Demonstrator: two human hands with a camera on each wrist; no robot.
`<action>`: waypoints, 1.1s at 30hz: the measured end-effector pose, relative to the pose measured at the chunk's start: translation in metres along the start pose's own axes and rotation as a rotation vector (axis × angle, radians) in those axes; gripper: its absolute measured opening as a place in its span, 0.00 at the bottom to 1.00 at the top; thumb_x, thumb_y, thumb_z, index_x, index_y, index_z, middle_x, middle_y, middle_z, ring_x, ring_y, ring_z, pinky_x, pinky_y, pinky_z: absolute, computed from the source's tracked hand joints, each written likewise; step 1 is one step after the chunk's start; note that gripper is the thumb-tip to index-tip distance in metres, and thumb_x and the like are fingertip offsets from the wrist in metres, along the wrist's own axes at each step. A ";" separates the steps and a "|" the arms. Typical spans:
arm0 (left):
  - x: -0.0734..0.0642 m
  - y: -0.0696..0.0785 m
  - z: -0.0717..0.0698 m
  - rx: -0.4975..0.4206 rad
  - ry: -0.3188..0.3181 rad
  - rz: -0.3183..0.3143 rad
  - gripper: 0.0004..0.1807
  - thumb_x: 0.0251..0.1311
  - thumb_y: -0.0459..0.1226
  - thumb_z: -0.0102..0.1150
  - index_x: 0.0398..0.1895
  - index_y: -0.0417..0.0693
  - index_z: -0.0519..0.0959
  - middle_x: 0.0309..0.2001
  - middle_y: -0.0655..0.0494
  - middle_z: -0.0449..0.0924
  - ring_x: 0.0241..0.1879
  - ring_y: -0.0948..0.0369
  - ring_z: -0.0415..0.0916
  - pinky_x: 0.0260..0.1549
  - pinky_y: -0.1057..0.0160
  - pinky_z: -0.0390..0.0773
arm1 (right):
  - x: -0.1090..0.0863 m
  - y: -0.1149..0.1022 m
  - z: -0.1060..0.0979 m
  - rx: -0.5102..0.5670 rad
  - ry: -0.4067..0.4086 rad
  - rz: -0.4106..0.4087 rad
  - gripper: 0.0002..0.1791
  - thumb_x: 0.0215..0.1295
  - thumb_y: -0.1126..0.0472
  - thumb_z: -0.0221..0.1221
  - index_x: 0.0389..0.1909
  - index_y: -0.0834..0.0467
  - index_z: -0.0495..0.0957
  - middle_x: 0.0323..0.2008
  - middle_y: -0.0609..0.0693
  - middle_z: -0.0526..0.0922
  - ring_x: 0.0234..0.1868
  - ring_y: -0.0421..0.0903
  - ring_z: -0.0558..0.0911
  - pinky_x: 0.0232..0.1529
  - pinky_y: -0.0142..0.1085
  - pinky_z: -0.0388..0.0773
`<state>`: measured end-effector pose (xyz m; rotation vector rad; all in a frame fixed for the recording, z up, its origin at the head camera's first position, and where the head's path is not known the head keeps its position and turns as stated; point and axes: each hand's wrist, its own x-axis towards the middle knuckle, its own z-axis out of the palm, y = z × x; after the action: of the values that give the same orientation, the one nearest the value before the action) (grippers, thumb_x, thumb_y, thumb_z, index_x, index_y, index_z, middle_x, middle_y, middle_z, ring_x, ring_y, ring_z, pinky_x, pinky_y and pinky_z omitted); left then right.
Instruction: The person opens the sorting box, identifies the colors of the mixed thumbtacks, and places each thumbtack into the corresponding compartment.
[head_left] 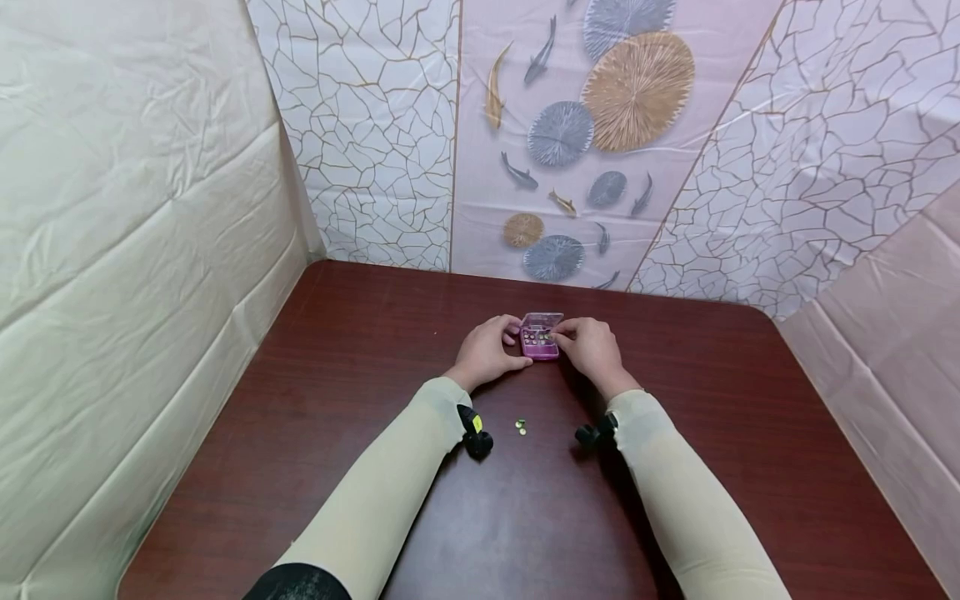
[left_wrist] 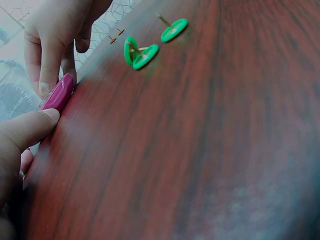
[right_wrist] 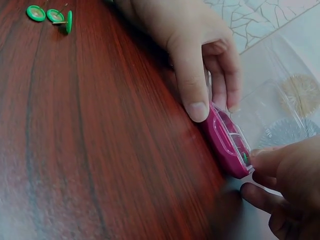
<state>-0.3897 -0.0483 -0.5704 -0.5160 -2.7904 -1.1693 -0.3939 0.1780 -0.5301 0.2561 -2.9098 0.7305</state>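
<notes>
A small pink case (head_left: 541, 351) stands on the table with its clear lid (head_left: 542, 318) raised. Small compartments inside hold several little pale pieces. My left hand (head_left: 487, 352) grips the case from the left, thumb at its near edge, as the left wrist view also shows on the pink side (left_wrist: 61, 93). Over the case's right part, my right hand (head_left: 592, 350) pinches a green thumbtack (right_wrist: 245, 158) at the compartments; its fingertips mostly hide the tack. Several more green thumbtacks (left_wrist: 174, 31) lie loose on the table nearer me, between my forearms.
The dark red-brown wooden table (head_left: 337, 375) ends at the back against a patterned cloth (head_left: 375, 133). Pale cloth walls (head_left: 135, 208) stand at left and right. Each wrist carries a black camera mount (head_left: 478, 442). Two tiny brown pieces (left_wrist: 116, 36) show beyond the tacks in the left wrist view.
</notes>
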 end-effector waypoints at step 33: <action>0.002 -0.003 0.002 -0.014 0.005 0.001 0.40 0.56 0.52 0.86 0.69 0.52 0.78 0.59 0.61 0.84 0.51 0.66 0.83 0.56 0.62 0.81 | -0.030 -0.015 -0.019 0.039 -0.066 -0.278 0.04 0.74 0.58 0.73 0.44 0.52 0.94 0.40 0.48 0.91 0.40 0.48 0.87 0.46 0.50 0.84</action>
<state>-0.3925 -0.0486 -0.5739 -0.5140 -2.7792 -1.1892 -0.3607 0.1781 -0.5120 0.6845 -2.8376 0.7438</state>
